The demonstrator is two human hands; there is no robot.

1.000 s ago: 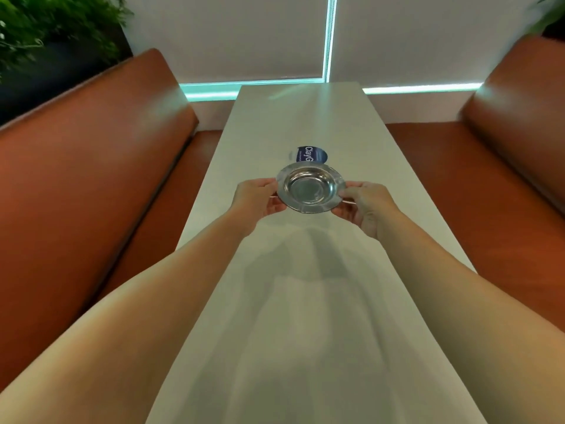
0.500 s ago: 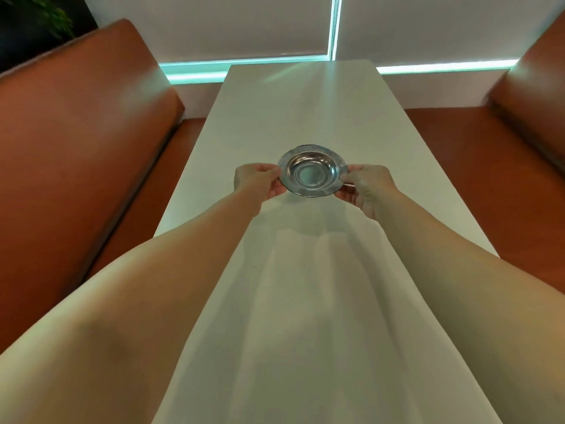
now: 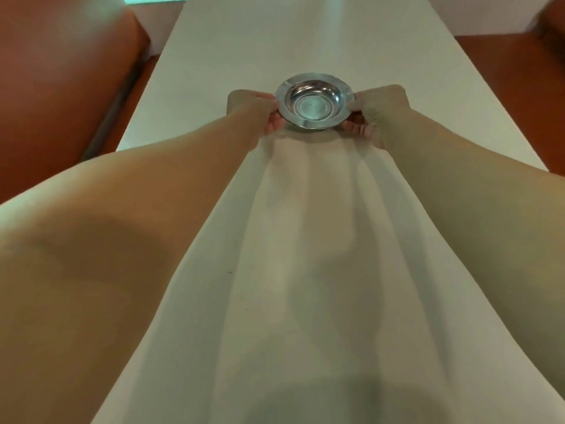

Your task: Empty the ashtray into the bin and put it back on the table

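A round shiny metal ashtray (image 3: 315, 101) with a wide rim sits level, low over or on the long white table (image 3: 305, 270); I cannot tell if it touches. Its bowl looks empty. My left hand (image 3: 253, 113) pinches the ashtray's left rim. My right hand (image 3: 377, 113) pinches its right rim. Both arms stretch forward over the table. No bin is in view.
Brown leather bench seats run along both sides of the table, the left bench (image 3: 61, 87) with a tall backrest and the right bench (image 3: 519, 71) partly out of frame. A white wall lies past the table's far end.
The view has tilted down and moved closer. The ashtray has come down toward the table and now hides the blue label seen behind it one second ago. Both hands keep their hold.
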